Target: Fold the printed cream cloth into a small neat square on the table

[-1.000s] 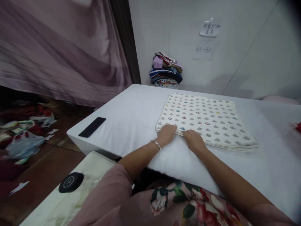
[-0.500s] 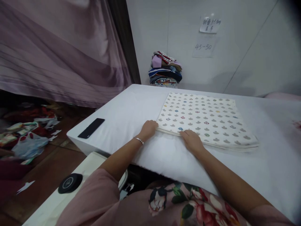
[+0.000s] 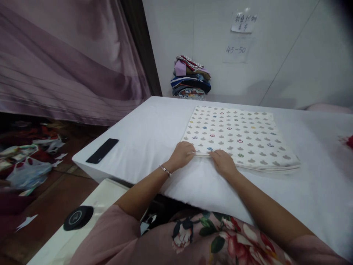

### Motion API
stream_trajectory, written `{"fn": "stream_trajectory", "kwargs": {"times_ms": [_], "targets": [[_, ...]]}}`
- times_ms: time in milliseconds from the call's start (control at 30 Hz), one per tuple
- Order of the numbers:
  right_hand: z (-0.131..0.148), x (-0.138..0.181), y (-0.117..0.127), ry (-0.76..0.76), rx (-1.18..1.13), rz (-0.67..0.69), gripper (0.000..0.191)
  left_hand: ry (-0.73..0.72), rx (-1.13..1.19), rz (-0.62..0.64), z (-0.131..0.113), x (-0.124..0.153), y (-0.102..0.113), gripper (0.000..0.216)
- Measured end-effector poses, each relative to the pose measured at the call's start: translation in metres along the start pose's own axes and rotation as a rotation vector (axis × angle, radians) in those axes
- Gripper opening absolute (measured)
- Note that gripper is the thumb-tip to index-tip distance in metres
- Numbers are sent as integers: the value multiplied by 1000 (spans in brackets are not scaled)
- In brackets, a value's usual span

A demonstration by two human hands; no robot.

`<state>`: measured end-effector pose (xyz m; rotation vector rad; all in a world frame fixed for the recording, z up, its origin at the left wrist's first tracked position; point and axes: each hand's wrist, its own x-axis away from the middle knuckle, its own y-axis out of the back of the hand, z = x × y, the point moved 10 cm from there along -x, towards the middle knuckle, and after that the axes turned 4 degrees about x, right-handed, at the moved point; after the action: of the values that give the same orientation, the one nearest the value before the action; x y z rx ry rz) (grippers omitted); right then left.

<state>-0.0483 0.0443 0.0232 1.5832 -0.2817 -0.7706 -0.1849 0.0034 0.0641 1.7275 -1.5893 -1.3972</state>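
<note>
A folded cream cloth (image 3: 237, 134) printed with small grey and coloured shapes lies flat on a white-covered table (image 3: 154, 129). My left hand (image 3: 180, 154), with a bracelet at the wrist, curls its fingers around the cloth's near left corner. My right hand (image 3: 224, 162) sits just beside it on the near edge, fingers bent and pinching the layered edge.
A black phone (image 3: 102, 150) lies near the table's left corner. A stack of folded clothes (image 3: 191, 78) stands against the white wall at the back. A round black object (image 3: 77, 218) rests on a low white surface at lower left. Bags and scraps litter the floor at left.
My left hand slid from the top of the cloth out to its left corner, then back toward my right hand, and now grips the edge. My right hand has barely moved.
</note>
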Motion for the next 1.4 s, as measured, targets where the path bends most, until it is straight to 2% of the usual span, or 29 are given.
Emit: {"fn": "stream_trajectory", "kwargs": {"times_ms": [100, 233, 300, 400, 567, 700, 1000, 1400], "targets": [[1, 0, 0, 2, 6, 6, 30, -46, -29, 47, -8, -5, -15, 9], [1, 1, 2, 17, -12, -4, 31, -14, -76, 101, -5, -12, -25, 12], [1, 1, 3, 19, -17, -9, 30, -1, -65, 119, -3, -14, -27, 15], [1, 1, 3, 20, -19, -15, 30, -7, -25, 76, -4, -13, -24, 15], [1, 2, 3, 28, -18, -33, 30, -99, -11, 13, -17, -10, -25, 17], [2, 2, 4, 37, -26, -36, 29, -162, -51, 45, -27, -10, -33, 18], [1, 2, 2, 15, -24, -35, 29, -183, -98, 118, -38, -18, -48, 19], [-1, 1, 0, -7, -53, -17, 31, -122, -75, 196, -41, -21, -57, 23]]}}
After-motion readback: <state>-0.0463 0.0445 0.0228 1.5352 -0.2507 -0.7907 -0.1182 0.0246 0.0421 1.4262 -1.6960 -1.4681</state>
